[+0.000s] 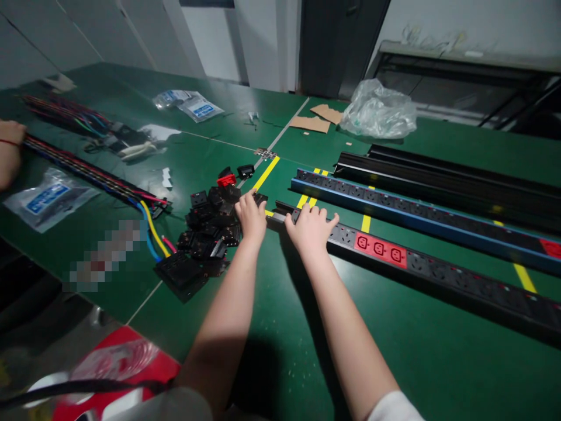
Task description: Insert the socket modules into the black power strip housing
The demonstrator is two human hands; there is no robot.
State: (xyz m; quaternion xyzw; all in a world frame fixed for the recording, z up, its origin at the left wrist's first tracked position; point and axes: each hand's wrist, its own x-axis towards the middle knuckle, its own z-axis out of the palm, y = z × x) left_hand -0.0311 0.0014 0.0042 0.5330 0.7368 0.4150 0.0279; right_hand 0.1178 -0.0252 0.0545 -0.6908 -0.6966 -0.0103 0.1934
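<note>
My left hand (252, 217) is at the right edge of a pile of black socket modules (205, 225), its bent fingers closed around a black module there, partly hidden by the hand. My right hand (312, 229) lies with spread fingers across the left end of a black power strip (432, 270). Black sockets and a red block of three sockets (380, 250) are set in that strip. To the left of my right hand, a short stretch of the strip's channel (276, 218) shows without sockets. A red module (227, 180) lies at the pile's far side.
Beyond the strip lie a blue-edged power strip (394, 211) and black channels (438, 178). Bundled wires (87, 166) run left, near another person's hand (9, 153). A clear plastic bag (379, 111), cardboard pieces (311, 124) and a labelled bag (48, 199) also lie on the green table (280, 351).
</note>
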